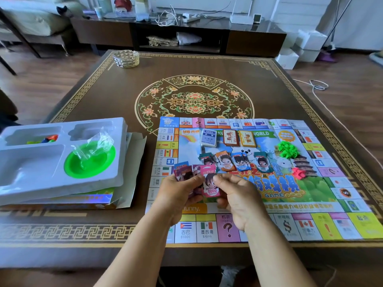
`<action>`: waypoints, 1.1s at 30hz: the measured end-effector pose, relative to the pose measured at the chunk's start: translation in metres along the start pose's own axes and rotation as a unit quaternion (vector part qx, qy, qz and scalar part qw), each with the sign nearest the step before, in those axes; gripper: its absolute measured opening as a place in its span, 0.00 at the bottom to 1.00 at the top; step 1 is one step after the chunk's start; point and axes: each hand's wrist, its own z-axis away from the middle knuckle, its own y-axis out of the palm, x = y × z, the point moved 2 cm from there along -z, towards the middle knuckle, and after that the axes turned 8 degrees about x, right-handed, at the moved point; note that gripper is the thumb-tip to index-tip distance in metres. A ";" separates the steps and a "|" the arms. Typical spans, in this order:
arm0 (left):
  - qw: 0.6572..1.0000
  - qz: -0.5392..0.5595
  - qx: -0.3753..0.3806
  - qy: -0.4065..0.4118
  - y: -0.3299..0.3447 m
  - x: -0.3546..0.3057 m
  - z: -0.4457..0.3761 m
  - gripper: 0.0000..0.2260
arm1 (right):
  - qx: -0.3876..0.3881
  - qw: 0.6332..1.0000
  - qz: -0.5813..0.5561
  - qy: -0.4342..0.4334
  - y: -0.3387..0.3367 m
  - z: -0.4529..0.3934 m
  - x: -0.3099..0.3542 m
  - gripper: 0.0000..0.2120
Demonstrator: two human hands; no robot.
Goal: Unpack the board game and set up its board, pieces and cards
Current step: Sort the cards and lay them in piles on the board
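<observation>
Here the board [323,193] lies unfolded on the table [103,96], and over its near-left part both hands hold a fan of pink and purple notes [199,179]: the left hand [179,194] grips the fan from the left with curled fingers, and the right hand [238,195] pinches the front pink 5000 note [209,184] between thumb and fingers. Further back on the board lie four small piles of notes [234,160], three card decks [228,138], green houses [288,149] and red pieces [299,173]. Left of the board a white tray [37,172] with a green bowl [91,162] rests on the box [91,200].
</observation>
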 end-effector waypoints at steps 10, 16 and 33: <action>0.998 0.054 -0.042 -0.003 -0.009 -0.004 0.002 0.06 | -0.096 0.985 0.138 -0.042 -0.017 -0.002 0.005 0.08; 0.996 0.059 -0.067 0.021 -0.010 -0.006 0.002 0.03 | -0.106 0.928 0.352 -0.067 0.000 -0.004 0.001 0.06; 1.000 0.020 0.016 -0.017 -0.003 -0.001 0.003 0.03 | -0.009 0.993 0.107 -0.053 0.013 0.005 0.004 0.09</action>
